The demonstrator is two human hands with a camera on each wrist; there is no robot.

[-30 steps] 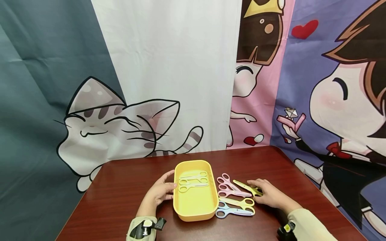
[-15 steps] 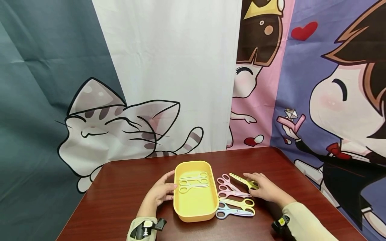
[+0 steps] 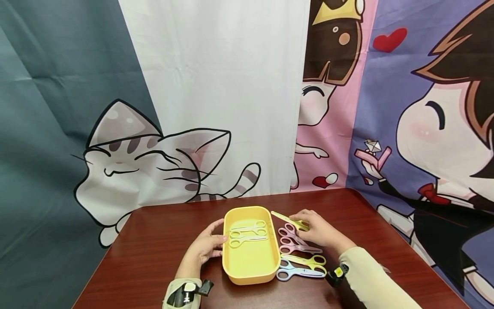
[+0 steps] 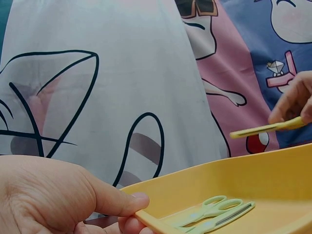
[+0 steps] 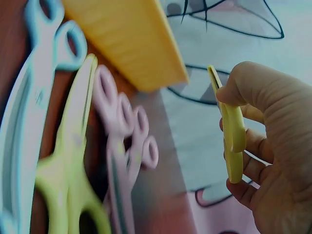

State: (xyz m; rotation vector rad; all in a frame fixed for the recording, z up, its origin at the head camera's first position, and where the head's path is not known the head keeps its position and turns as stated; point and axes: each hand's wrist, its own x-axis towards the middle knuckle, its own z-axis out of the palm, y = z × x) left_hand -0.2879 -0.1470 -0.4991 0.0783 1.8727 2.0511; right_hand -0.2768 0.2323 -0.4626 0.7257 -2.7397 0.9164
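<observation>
My left hand (image 3: 210,243) grips the left rim of a yellow tray (image 3: 251,267), its thumb over the edge in the left wrist view. Two pairs of pale green scissors (image 4: 219,209) lie inside the tray. Pinched between thumb and fingers of my right hand (image 3: 315,228) is a pair of yellow scissors (image 5: 231,131), raised above the table with the blades pointing toward the tray's far right corner. Below that hand lie two pairs of pink scissors (image 3: 293,245), beside the tray's right wall.
Another pair of yellow scissors (image 3: 305,259) and a pair of blue scissors (image 3: 299,271) lie right of the tray, nearer me. The dark red table (image 3: 162,231) ends at a printed cloth backdrop (image 3: 231,86).
My right hand has picked up the yellow scissors and carried them left, up and toward the tray. My left hand and the tray have stayed in place.
</observation>
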